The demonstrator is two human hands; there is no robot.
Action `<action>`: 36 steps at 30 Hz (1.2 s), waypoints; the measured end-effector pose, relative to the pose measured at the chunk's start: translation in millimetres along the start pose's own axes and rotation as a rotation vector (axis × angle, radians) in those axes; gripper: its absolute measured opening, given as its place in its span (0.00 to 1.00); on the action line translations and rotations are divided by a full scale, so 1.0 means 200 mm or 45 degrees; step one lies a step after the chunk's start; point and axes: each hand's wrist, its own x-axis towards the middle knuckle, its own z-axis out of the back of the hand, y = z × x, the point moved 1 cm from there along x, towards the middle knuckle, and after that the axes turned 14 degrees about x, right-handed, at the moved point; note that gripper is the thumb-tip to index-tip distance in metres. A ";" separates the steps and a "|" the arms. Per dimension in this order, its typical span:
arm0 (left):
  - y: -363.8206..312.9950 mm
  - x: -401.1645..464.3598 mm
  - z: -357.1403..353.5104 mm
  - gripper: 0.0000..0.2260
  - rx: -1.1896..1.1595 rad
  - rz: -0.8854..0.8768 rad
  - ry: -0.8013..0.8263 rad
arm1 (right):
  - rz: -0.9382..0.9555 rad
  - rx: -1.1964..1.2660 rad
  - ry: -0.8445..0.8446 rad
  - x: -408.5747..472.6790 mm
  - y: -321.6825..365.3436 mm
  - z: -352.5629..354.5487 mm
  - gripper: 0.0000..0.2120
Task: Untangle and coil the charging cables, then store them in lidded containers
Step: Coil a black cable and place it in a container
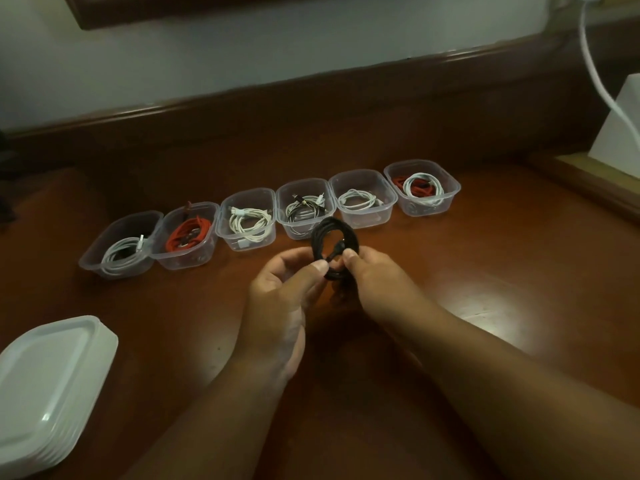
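A coiled black cable (327,233) is held upright above the middle of the wooden table. My left hand (284,296) pinches its lower left side between thumb and fingers. My right hand (375,277) pinches the coil's right side, near a plug end. Behind the coil runs a row of several clear open containers. From the left they hold a white cable (121,256), a red cable (187,233), a white cable (249,221), a mixed dark and white cable (304,207), a white cable (358,199), and red and white cables together (420,185).
A stack of white lids (48,368) lies at the near left corner. A white box (620,133) stands at the far right with a white cord (594,64) hanging down to it. The table's raised wooden back edge (311,88) runs behind the containers.
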 end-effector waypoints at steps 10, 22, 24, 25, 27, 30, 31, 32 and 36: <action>0.02 -0.01 -0.01 0.12 0.071 0.013 -0.143 | -0.006 0.198 0.114 0.00 -0.04 -0.02 0.14; 0.02 -0.02 -0.03 0.12 0.120 0.114 -0.087 | 0.024 0.389 0.088 0.00 -0.04 -0.02 0.13; 0.01 -0.02 -0.04 0.15 0.143 0.126 -0.041 | 0.030 0.372 0.120 0.00 -0.04 -0.02 0.14; 0.01 -0.02 -0.04 0.16 0.159 0.128 -0.038 | 0.033 0.356 0.115 0.00 -0.04 -0.01 0.14; 0.01 -0.02 -0.05 0.16 0.186 0.135 -0.050 | 0.048 0.346 0.078 0.00 -0.04 -0.02 0.14; 0.03 -0.02 -0.06 0.16 0.164 0.194 -0.031 | 0.072 0.320 -0.020 0.00 -0.06 -0.03 0.14; 0.03 -0.02 -0.07 0.17 0.154 0.213 -0.019 | 0.076 0.311 -0.036 0.01 -0.07 -0.03 0.14; 0.04 -0.01 -0.07 0.18 0.146 0.223 -0.014 | 0.082 0.320 -0.038 0.01 -0.07 -0.03 0.13; 0.04 0.00 -0.06 0.19 0.118 0.249 -0.031 | 0.197 0.296 -0.018 -0.01 -0.07 -0.03 0.14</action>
